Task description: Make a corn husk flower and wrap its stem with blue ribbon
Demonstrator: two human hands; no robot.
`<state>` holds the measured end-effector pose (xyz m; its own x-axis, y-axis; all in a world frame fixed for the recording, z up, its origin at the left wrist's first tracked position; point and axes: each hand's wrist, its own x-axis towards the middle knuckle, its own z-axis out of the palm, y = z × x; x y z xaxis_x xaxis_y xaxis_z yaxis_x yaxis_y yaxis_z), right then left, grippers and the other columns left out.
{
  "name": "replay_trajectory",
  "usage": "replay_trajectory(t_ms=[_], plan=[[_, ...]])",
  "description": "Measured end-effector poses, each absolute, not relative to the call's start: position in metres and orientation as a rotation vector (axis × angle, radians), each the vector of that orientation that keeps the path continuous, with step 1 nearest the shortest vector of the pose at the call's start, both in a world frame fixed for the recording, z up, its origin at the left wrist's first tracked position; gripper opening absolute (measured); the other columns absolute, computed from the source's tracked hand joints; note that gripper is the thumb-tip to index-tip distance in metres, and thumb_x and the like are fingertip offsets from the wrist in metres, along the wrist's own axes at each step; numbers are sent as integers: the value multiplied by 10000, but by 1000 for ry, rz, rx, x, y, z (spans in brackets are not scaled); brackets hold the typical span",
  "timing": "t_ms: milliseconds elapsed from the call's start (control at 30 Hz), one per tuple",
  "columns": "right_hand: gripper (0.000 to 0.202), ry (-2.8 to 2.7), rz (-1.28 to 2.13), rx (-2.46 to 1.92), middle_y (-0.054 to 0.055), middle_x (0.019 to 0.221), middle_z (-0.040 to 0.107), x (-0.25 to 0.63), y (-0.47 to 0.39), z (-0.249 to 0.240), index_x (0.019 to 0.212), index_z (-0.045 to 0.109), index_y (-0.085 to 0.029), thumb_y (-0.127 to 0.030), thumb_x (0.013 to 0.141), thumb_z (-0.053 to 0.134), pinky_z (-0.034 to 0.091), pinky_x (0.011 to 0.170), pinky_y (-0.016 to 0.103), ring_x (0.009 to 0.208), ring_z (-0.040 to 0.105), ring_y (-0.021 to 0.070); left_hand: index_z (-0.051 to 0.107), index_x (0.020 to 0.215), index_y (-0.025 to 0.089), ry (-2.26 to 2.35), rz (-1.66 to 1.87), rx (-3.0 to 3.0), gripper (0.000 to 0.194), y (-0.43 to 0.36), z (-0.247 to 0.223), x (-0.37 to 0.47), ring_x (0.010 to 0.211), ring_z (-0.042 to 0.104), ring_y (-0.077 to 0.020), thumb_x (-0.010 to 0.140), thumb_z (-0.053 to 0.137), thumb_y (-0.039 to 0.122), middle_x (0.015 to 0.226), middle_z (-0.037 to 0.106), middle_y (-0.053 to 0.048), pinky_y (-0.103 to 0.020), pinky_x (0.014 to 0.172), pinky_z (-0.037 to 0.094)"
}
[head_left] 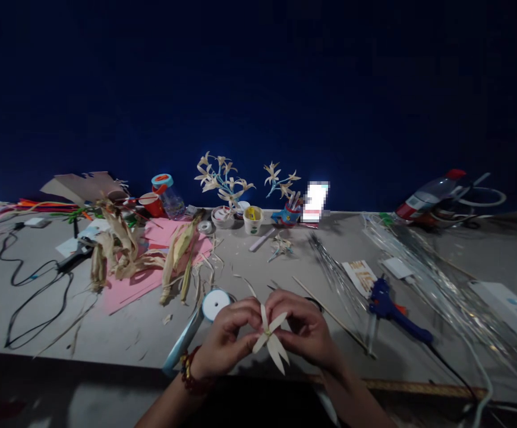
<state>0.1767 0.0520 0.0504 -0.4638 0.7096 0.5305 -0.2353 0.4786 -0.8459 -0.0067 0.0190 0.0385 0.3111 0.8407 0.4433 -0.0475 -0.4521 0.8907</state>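
A pale handmade flower [274,347] with several narrow petals faces up between my two hands, over the front edge of the table. My left hand [234,333], with a beaded bracelet at its wrist, pinches the flower from the left. From the other side my right hand [305,327] grips it, fingers curled behind the petals. The back of the flower and any stem are hidden by my fingers. Just left of my left hand lies a spool of light blue ribbon [216,305], its tail [185,339] running to the table edge.
Dried corn husks [125,244] lie on pink paper [129,288] at left. A blue glue gun [396,315] and thin wires [336,267] are at right. Finished flower sprays [220,178] stand at the back, near a white cup [253,221] and a tilted bottle [430,196].
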Motion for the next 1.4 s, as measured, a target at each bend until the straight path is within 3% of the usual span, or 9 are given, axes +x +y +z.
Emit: replay_trajectory(t_ms=[1100,1400], plan=[[29,-1705,1100,-406,54,837,672,174,46,42,862,720,-224,-226,886,705,481,714,309,772,626,191,572,820,202,778,1458,1805,150,12,35,-2,819,570,-205,947,590,282,800,617,-53,-332,763,442],[210,-1609,1259,-560,47,850,612,172,51,41,900,691,-224,-429,924,649,462,706,303,793,571,199,631,736,174,761,1302,1143,186,14,24,4,814,577,-172,865,728,267,820,623,-31,-273,766,437]])
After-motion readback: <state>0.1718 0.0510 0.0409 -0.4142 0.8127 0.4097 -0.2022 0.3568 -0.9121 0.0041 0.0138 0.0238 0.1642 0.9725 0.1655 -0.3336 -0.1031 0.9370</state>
